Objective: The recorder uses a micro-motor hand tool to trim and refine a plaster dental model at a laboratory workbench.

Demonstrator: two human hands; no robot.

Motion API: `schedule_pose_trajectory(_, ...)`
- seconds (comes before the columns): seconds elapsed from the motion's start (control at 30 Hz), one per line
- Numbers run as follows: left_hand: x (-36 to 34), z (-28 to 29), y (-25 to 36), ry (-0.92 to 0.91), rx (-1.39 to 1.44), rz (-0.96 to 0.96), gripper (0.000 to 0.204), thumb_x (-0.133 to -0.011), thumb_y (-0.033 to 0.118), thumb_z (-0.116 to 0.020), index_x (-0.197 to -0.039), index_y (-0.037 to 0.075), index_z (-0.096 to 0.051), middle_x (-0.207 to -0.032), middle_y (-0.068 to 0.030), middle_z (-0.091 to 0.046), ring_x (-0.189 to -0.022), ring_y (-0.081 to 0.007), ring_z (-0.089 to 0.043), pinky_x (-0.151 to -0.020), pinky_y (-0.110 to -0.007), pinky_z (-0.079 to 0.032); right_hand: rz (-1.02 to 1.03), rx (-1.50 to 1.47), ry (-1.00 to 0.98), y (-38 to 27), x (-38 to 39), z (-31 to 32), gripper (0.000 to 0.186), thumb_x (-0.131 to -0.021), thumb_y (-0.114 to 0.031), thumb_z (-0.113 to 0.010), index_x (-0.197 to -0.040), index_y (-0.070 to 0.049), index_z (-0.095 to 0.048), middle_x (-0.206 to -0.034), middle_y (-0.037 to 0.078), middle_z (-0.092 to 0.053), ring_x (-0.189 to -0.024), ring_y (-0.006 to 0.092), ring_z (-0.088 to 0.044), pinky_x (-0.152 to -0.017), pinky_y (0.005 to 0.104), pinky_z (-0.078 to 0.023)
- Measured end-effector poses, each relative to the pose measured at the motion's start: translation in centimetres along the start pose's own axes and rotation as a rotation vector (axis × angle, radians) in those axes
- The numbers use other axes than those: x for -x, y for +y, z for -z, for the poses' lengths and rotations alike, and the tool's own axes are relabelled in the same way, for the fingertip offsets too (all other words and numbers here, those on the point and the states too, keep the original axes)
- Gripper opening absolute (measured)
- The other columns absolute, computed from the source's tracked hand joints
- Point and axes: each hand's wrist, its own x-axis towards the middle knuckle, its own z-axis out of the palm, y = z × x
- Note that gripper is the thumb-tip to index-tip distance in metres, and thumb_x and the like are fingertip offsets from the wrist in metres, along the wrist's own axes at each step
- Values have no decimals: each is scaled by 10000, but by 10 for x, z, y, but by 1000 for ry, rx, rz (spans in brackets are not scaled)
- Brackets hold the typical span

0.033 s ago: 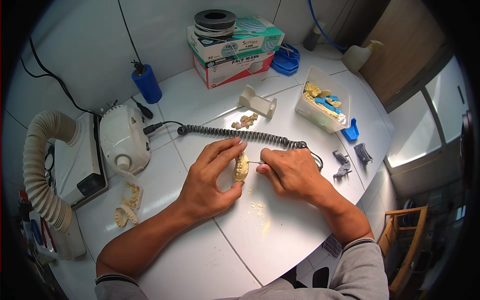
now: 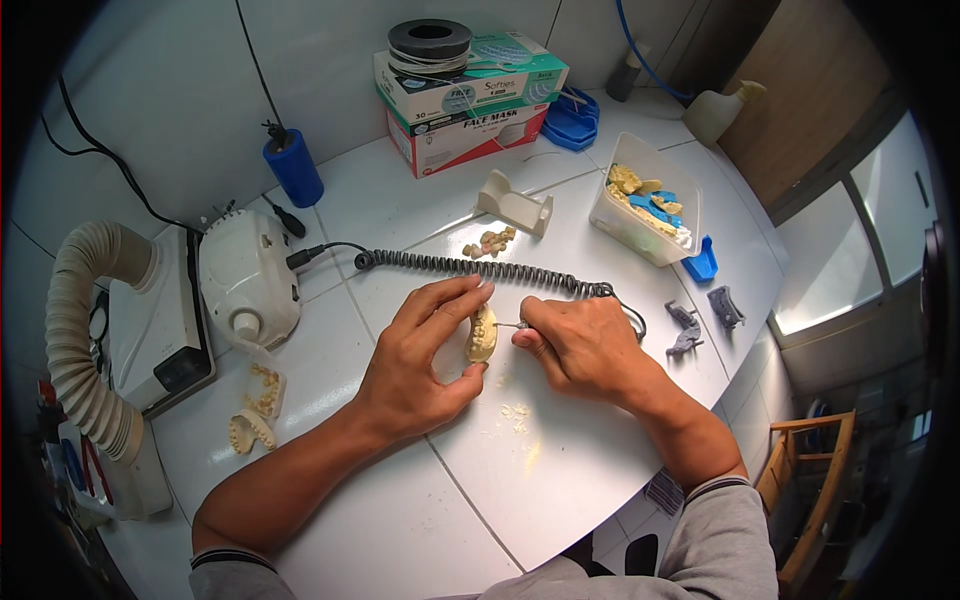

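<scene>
Between the thumb and fingers of my left hand [image 2: 425, 345] is a pale yellow dental model [image 2: 482, 335], held up on its edge with the row of teeth showing. My right hand [image 2: 585, 345] is closed around a dental handpiece, mostly hidden by the fingers; its thin metal bur [image 2: 512, 324] reaches to the model's right side. A black coiled cord [image 2: 480, 268] runs behind both hands toward the right wrist. Yellow shavings [image 2: 516, 415] lie on the white tiled table [image 2: 400, 510] below the model.
At left stand a white control unit [image 2: 250, 280] and a ribbed suction hose [image 2: 85, 330], with more dental models [image 2: 252, 432] nearby. Behind are a cream stand [image 2: 515, 205], stacked boxes [image 2: 460, 140] and a blue cylinder [image 2: 293, 170]. A plastic tub [image 2: 635, 225] and grey pieces [image 2: 684, 330] lie right.
</scene>
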Motion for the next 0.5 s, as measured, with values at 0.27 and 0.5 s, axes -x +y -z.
schedule_pose_trajectory(0.27, 0, 1, 0, -1, -8, -5, 806, -741, 23, -829, -1523, 35, -636, -1519, -188, -619, -1376, -345, -647, -1157, -427, -539, -8, 13, -16, -1, 0, 0, 367, -1112, -422, -598, -983, -79, -610, -753, 138, -726, -654, 393, -713, -567, 508, -527)
schedule_pose_trajectory(0.5, 0, 0, -1, -6, -2, -8, 807, -751, 19, -813, -1537, 34, -629, -1525, -188, -612, -1378, -345, -643, -1160, -425, -536, 2, 20, -41, -2, 0, 2, 365, -1108, -422, -604, -983, -80, -615, -753, 135, -726, -656, 389, -714, -570, 505, -528)
